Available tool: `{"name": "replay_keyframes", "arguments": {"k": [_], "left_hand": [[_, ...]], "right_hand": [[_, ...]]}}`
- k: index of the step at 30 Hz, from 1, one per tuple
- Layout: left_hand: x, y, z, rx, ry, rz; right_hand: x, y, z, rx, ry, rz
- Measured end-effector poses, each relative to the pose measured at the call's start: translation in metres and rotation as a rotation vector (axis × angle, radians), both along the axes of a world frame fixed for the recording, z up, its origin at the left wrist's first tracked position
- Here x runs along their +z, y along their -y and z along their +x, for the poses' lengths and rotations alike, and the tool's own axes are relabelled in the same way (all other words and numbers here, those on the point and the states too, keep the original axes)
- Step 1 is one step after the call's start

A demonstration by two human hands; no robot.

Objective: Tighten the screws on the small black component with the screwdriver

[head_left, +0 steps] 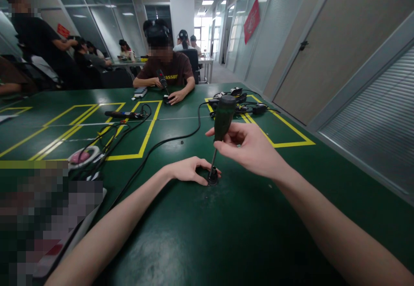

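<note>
My right hand point(250, 148) grips a dark green electric screwdriver point(223, 120) held upright, its bit pointing down. The bit's tip meets a small black part point(212, 178) on the green table point(226, 230). My left hand point(190, 169) lies on the table with thumb and fingers closed around that small black part, pinning it in place. A black cable point(161, 141) runs from the screwdriver's top back across the table and toward me on the left.
A person across the table holds a similar screwdriver point(161, 80). Yellow tape rectangles point(145, 135) mark the table. Another screwdriver point(121, 114) and cables lie at the centre left, a pink-and-white round object point(82, 156) at the left, power adapters point(239, 100) at the back right.
</note>
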State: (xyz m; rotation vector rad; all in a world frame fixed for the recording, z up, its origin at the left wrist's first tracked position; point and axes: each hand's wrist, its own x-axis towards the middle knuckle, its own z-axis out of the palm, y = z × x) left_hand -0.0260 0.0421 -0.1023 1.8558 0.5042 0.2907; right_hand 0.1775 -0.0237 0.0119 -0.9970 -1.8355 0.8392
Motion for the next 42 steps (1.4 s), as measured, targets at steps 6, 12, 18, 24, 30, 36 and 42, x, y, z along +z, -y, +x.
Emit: {"name": "replay_keyframes", "arguments": {"k": [6, 12, 18, 24, 30, 36, 42], "left_hand": [[-0.004, 0.003, 0.005, 0.119, 0.007, 0.01], [-0.006, 0.004, 0.007, 0.238, 0.007, 0.038], [-0.008, 0.006, 0.008, 0.248, 0.013, 0.02], [-0.013, 0.006, 0.008, 0.262, 0.021, 0.011], [-0.011, 0.006, 0.008, 0.248, 0.023, 0.014], [-0.011, 0.004, 0.006, 0.213, 0.04, -0.025], [-0.014, 0.003, 0.005, 0.212, 0.053, -0.024]], "right_hand": [[-0.002, -0.001, 0.0, -0.003, -0.102, -0.012], [-0.005, -0.006, 0.002, -0.07, -0.093, 0.02], [-0.005, -0.006, 0.006, -0.094, -0.057, 0.115], [-0.001, -0.006, 0.009, -0.105, -0.091, 0.126], [0.001, -0.004, 0.008, -0.019, -0.17, 0.104], [0.0, -0.004, 0.008, -0.027, -0.205, 0.11], [0.001, -0.001, 0.007, -0.015, -0.258, 0.13]]}}
